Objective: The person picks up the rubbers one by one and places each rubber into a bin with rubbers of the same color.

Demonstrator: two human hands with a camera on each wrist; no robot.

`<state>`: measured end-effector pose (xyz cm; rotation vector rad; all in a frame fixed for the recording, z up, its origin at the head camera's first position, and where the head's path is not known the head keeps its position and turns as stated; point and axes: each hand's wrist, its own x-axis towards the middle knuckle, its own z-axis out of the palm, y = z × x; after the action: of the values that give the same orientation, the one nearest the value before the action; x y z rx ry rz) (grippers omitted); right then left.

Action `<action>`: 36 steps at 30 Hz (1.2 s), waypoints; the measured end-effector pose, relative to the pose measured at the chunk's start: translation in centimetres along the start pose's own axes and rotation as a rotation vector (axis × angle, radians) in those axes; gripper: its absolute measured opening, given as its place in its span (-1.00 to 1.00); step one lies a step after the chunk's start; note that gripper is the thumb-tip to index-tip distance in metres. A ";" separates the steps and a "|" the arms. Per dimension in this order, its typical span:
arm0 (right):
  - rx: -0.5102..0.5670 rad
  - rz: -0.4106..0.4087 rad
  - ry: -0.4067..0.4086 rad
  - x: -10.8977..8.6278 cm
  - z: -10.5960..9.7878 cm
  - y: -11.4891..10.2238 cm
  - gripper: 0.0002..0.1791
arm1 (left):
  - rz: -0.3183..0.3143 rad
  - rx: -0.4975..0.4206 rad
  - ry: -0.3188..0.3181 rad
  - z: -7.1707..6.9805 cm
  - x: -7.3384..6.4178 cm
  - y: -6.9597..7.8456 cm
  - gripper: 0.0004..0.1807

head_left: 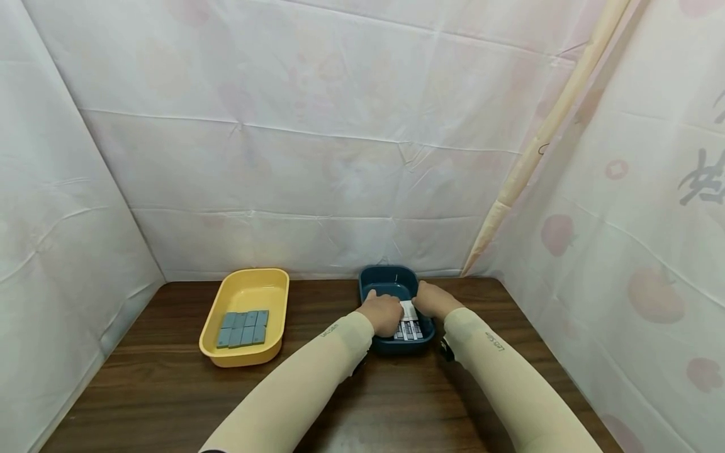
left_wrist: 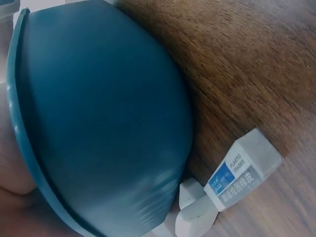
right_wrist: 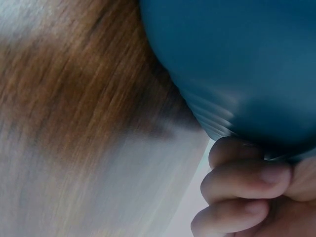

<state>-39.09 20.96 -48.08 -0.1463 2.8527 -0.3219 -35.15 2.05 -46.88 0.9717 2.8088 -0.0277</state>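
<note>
A dark blue tray (head_left: 399, 346) stands right of centre, with several white erasers (head_left: 409, 330) bearing dark print inside it. My left hand (head_left: 382, 314) reaches over its left rim, and my right hand (head_left: 435, 300) is at its right rim. Between my fingertips lies a white piece (head_left: 408, 310); whether either hand pinches it is hidden. In the right wrist view, curled fingers (right_wrist: 242, 185) sit by the tray's rim. Just a strip of the left hand (left_wrist: 15, 158) shows in the left wrist view. A plastic eraser (left_wrist: 242, 168) with a blue label lies on the table beside the tray.
Over to the left stands a yellow tray (head_left: 252, 296) holding several grey-blue tiles (head_left: 243, 328). More white pieces (left_wrist: 195, 217) lie next to the labelled eraser. A white curtain (head_left: 317, 157) hangs behind the brown table (head_left: 317, 384).
</note>
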 end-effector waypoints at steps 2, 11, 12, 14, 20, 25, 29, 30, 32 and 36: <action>0.002 -0.001 0.002 0.0 0.0 0.0 -0.27 | 0.005 0.011 0.003 0.1 0.1 -0.1 -0.70; 0.008 0.019 -0.019 0.1 0.0 -0.2 -0.25 | 0.002 -0.044 0.122 -0.6 -0.5 -2.3 -0.62; 0.014 0.025 -0.021 0.1 -0.1 -0.2 -0.26 | 0.000 -0.048 0.144 -0.9 -0.7 -2.8 -0.62; 0.025 0.033 -0.024 0.0 -0.1 -0.2 -0.26 | -0.008 -0.050 0.189 -1.5 -1.3 -3.9 -0.62; 0.030 0.045 -0.023 -0.3 -0.3 -0.2 -0.27 | -0.046 -0.127 0.378 -2.1 -3.4 -7.2 -0.84; 0.031 0.058 -0.033 -0.2 -0.3 -0.1 -0.25 | -0.104 -0.281 0.388 -1.0 -4.6 -9.2 -0.80; 0.031 0.054 -0.030 -0.2 -0.2 0.0 -0.25 | -0.130 -0.383 0.262 -0.2 -5.1 -10.0 -0.76; 0.032 0.051 -0.028 -0.2 -0.2 0.0 -0.25 | -0.130 -0.401 0.227 0.0 -5.2 -10.1 -0.79; 0.034 0.046 -0.025 -0.2 -0.2 0.0 -0.25 | -0.126 -0.435 0.168 0.2 -5.4 -10.3 -0.87; 0.038 0.043 -0.022 -0.1 -0.3 -0.2 -0.24 | -0.091 -0.472 0.115 1.9 -4.7 -11.3 -0.75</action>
<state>-39.02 20.89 -47.75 -0.0806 2.8218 -0.3637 -38.14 -9.89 -48.43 0.7498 2.7562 0.6655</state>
